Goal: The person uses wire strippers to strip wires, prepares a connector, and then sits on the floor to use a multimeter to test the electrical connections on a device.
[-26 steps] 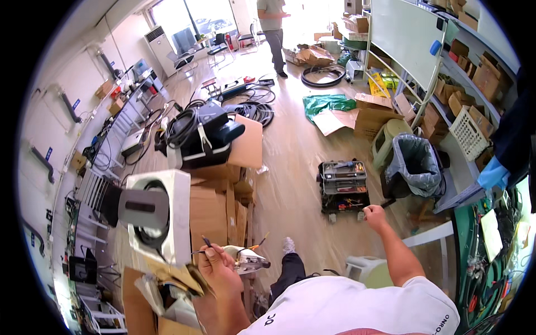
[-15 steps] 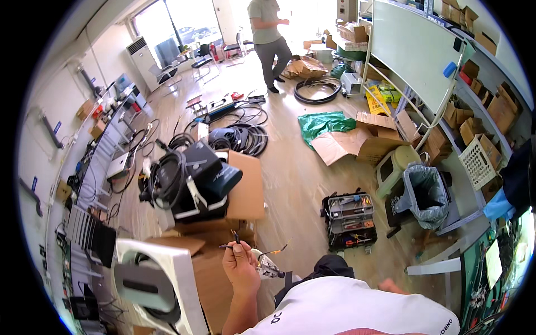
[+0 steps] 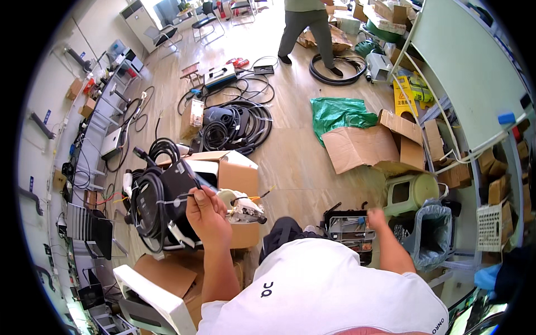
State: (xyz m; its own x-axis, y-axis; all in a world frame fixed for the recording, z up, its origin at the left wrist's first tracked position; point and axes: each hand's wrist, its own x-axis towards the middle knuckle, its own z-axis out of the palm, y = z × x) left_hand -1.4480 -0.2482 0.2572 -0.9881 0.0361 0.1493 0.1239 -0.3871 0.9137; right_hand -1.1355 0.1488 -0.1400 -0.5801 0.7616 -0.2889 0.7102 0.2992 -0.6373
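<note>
My left hand (image 3: pixel 209 215) is closed in a pinch on a thin black wire, raised in front of a dark box-shaped device. Close by its fingers is a white part (image 3: pixel 244 208) with exposed insides; a wire with an orange-yellow section (image 3: pixel 258 197) sticks out of it. Whether the hand also bears this part's weight is hard to tell. My right hand (image 3: pixel 377 219) reaches down at the right edge of the open toolbox (image 3: pixel 349 233); its fingers are blurred. Loose tools lie in the toolbox's grey trays, partly covered by my shirt.
Left of centre, the dark device (image 3: pixel 151 206) with coiled cable stands against a cardboard box (image 3: pixel 239 178). A white-framed unit (image 3: pixel 156 296) is at lower left. On the right are a pale green stool (image 3: pixel 413 192) and a lined bin (image 3: pixel 435 229). A person (image 3: pixel 307 33) stands ahead near coiled cable.
My left hand has moved up and left with the wire. My right hand has come forward to the toolbox. My view has tilted down, and the person ahead has shifted stance.
</note>
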